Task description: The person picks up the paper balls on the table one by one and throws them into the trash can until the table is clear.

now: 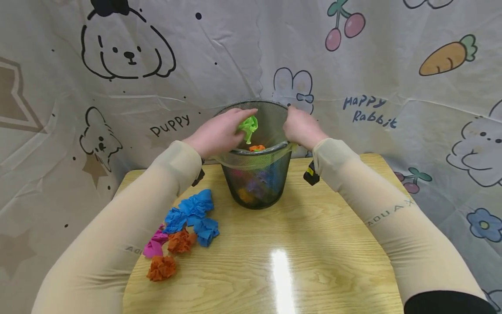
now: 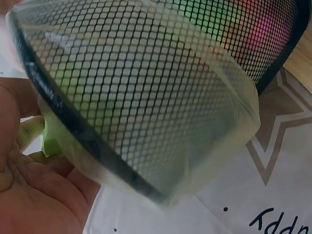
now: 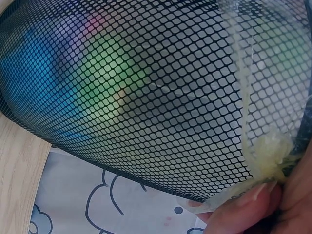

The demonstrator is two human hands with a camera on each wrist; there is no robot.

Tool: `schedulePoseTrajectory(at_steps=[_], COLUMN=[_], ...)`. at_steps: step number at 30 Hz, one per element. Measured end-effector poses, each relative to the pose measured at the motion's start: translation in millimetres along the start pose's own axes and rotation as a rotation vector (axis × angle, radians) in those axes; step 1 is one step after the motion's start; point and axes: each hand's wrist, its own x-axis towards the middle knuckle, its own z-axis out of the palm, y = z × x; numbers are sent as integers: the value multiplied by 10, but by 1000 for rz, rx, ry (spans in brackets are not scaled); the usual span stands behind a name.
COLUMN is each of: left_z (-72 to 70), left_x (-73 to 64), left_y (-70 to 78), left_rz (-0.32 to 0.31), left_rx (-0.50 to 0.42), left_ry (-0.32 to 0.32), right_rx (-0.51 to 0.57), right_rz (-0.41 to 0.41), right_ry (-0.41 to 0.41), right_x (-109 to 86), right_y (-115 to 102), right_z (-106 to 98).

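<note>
While the right hand [image 1: 303, 127] grips the lined bin [image 1: 270, 150] at its right, green paper [image 1: 249, 127] hangs at the bin's mouth, long axis near upright, pinched by the left hand [image 1: 221, 132], the nearer of the two, which lies just to the paper's left.

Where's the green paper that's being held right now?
In the head view, near the middle, the green paper is in the left hand, over the opening of the mesh bin and left of the right hand.
</note>
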Motion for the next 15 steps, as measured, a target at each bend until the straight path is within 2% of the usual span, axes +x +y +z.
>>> schedulePoseTrajectory(at_steps=[12, 15], left_z=[48, 45], left_x=[-18, -41], left_y=[-5, -21], left_rz=[-19, -28], left_rx=[15, 27], left_ry=[-14, 0], right_rx=[-11, -11], right_rz=[-23, -24], right_ry=[1, 0], right_x=[23, 24], right_y=[21, 20], right_z=[8, 8])
